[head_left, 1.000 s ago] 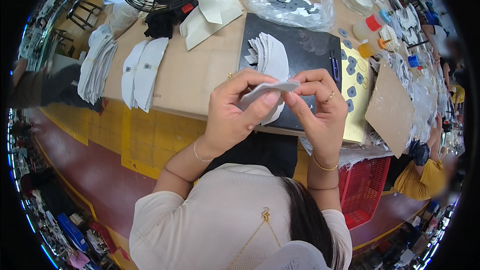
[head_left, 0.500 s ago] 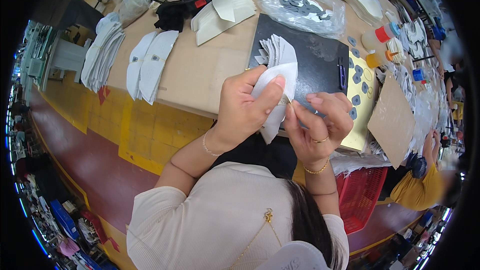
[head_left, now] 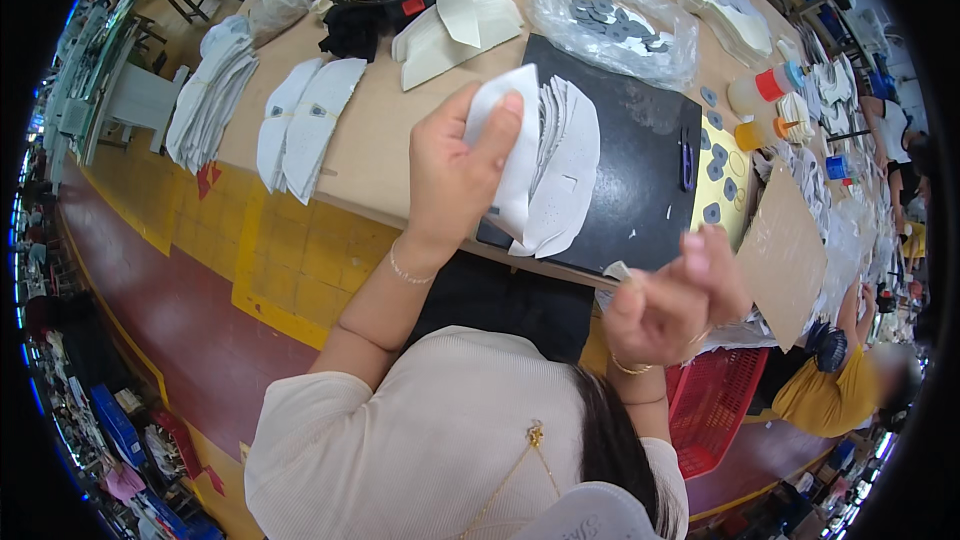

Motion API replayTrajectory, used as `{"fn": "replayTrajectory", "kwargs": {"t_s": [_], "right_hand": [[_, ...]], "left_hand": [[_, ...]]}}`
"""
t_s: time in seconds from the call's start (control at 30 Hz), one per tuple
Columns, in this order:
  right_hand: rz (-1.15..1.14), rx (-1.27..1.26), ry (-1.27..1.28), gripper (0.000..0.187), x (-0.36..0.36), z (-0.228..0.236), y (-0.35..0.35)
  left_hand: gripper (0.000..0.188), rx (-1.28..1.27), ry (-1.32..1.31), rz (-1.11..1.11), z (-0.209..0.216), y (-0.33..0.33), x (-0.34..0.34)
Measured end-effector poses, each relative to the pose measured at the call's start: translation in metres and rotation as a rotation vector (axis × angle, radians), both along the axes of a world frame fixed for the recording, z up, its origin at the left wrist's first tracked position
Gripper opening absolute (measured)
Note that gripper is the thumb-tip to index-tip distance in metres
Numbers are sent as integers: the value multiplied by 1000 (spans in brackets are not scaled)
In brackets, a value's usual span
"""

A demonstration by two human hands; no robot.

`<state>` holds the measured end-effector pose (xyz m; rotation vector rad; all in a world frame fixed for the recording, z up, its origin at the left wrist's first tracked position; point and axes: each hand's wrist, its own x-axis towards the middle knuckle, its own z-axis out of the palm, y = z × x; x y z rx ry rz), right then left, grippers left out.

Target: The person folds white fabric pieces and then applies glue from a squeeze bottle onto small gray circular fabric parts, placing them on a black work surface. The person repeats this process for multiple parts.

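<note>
White curved piece (head_left: 519, 165), held in my left grip (head_left: 452, 168) just left of the fanned stack (head_left: 567, 172) on the black board (head_left: 648, 130), wants light, even pressure to stay uncreased, while my blurred right grip (head_left: 675, 302) seems to pinch a small pale scrap (head_left: 618, 270).

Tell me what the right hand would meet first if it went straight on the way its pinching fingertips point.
Most likely the near edge of the black board, just beyond the right hand; depth is unclear, so the hand might pass above it.
</note>
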<state>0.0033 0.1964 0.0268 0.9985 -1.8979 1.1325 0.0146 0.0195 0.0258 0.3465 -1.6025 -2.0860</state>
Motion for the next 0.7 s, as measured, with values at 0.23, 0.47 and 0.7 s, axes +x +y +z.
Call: {"fn": "replayTrajectory", "kwargs": {"t_s": [0.23,0.47,0.7], "right_hand": [[569,-415,-943,11,-37,9,-16],[587,-511,-1001,7,-34,5,-30],[618,-598,-1023,9,-35,-2,-32]], "left_hand": [[21,-195,-3,-235,12,1,17],[22,-238,13,-235,8,5,19],[25,-248,-46,-272,9,5,20]]}}
